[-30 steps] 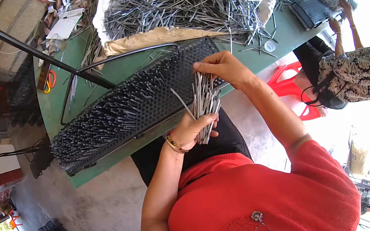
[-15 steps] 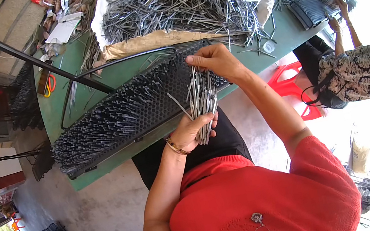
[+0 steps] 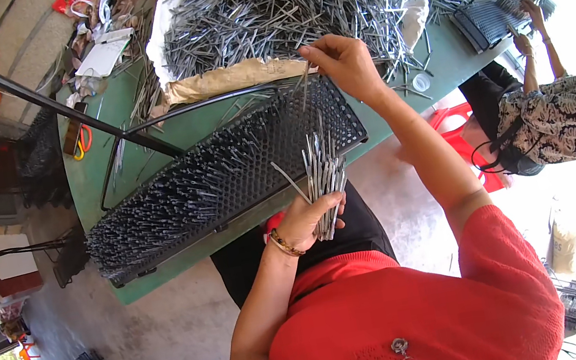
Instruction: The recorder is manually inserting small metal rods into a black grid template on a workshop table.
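My left hand (image 3: 310, 216) is closed around a bundle of thin grey metal strips (image 3: 322, 166), their upper ends fanned out in front of my lap. Between the thumb and fingers of my right hand (image 3: 347, 65) is a single thin metal strip (image 3: 305, 88), pointing down at the perforated black rack (image 3: 332, 112). That long rack lies slanted across the table edge. Its left and middle part is packed with upright dark strips (image 3: 155, 211); bare rows of holes show toward its right end. The strip's lower tip is too small to tell whether it sits in a hole.
A large heap of loose metal strips (image 3: 281, 11) lies in an open paper sack (image 3: 232, 79) on the green table (image 3: 123, 292). Orange-handled scissors (image 3: 82, 141) lie at left. A black rod (image 3: 59, 105) crosses there. At right, a co-worker (image 3: 562, 116) handles another rack (image 3: 480, 25).
My right hand has moved up and right, away from the bundle, with one strip in its fingers. My left hand and the bundle have shifted slightly down and right.
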The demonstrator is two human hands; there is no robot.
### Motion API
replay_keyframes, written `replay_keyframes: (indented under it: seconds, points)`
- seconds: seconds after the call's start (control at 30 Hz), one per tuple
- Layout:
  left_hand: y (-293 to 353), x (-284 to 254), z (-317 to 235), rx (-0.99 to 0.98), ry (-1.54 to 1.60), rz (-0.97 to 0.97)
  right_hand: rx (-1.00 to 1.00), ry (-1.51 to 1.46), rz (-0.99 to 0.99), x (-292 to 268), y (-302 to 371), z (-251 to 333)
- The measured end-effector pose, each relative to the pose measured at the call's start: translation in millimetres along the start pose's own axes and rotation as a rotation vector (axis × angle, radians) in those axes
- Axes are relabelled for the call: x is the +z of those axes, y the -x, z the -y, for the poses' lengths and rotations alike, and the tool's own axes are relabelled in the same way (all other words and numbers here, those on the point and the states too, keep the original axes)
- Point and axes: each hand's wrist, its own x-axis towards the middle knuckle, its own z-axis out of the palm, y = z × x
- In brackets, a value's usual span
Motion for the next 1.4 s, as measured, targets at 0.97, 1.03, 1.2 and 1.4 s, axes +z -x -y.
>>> replay_keyframes:
  seconds: [0.97, 1.03, 1.2, 1.4]
  points:
    - [2.8, -1.1, -0.2, 0.017, -0.168, -0.024, -0.078, 0.080, -0.183, 17.8, 2.3, 1.2]
    - [4.0, -0.3, -0.8, 0.003, -0.154, -0.017, -0.136, 0.081, -0.155, 16.1, 1.4, -1.3]
    - [5.6, 1.8, 0.4, -0.012, -0.017, 0.008, -0.182, 0.096, -0.138, 18.1, 0.4, -13.8]
    - [6.5, -2.6, 5.0, 0.015, -0.117, -0.005, -0.413, 0.215, -0.140, 22.6, 8.7, -1.7]
